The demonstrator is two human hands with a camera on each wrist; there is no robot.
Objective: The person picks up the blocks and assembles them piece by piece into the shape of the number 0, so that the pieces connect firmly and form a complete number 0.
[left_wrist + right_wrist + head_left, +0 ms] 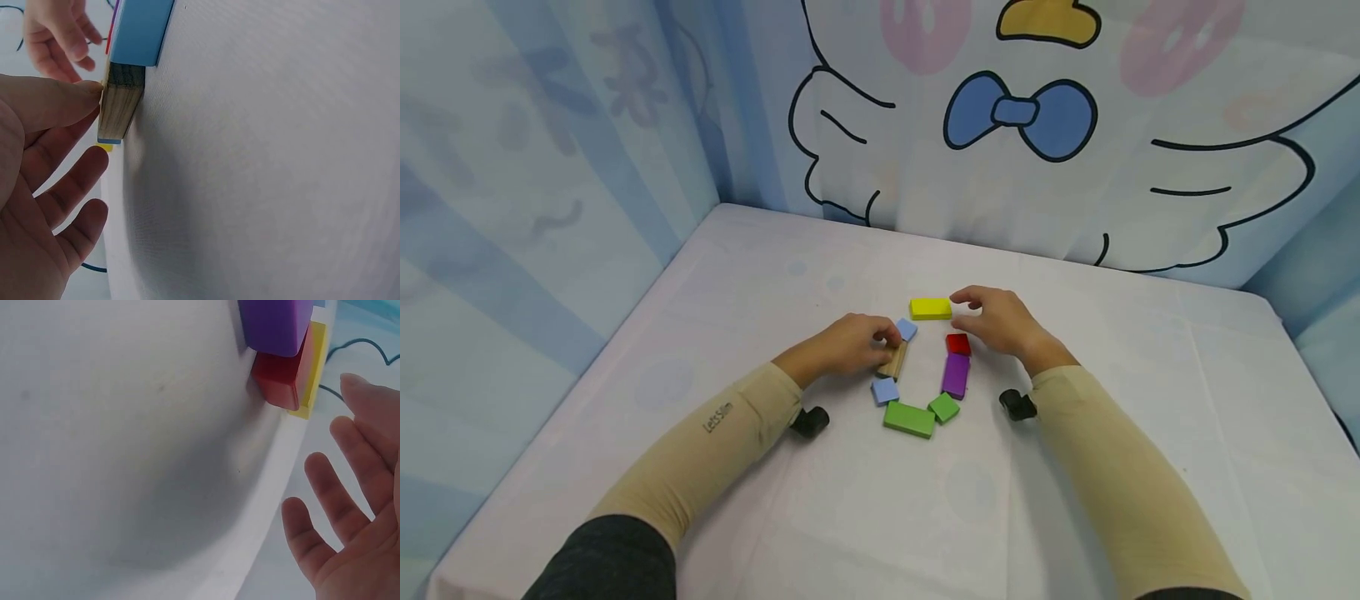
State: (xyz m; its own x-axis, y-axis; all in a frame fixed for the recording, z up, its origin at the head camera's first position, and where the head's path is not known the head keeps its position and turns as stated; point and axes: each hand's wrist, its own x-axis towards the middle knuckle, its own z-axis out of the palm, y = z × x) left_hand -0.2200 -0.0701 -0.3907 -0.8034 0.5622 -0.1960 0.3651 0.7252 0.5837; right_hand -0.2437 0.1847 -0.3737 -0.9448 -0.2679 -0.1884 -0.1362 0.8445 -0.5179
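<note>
Near the middle of the table, my left hand has its thumb and index finger at the upper edge of a wooden block, pinching it. The other fingers of that hand are loosely spread. Light blue blocks lie at both ends of the wooden one. My right hand hovers beside a yellow block and a red block. Its fingers are spread and loosely bent, holding nothing. A purple block sits against the red one.
A long green block and a small green block form the near side of the loop of blocks. Dark wrist cameras stick out from both wrists. A printed curtain hangs behind the white-covered table.
</note>
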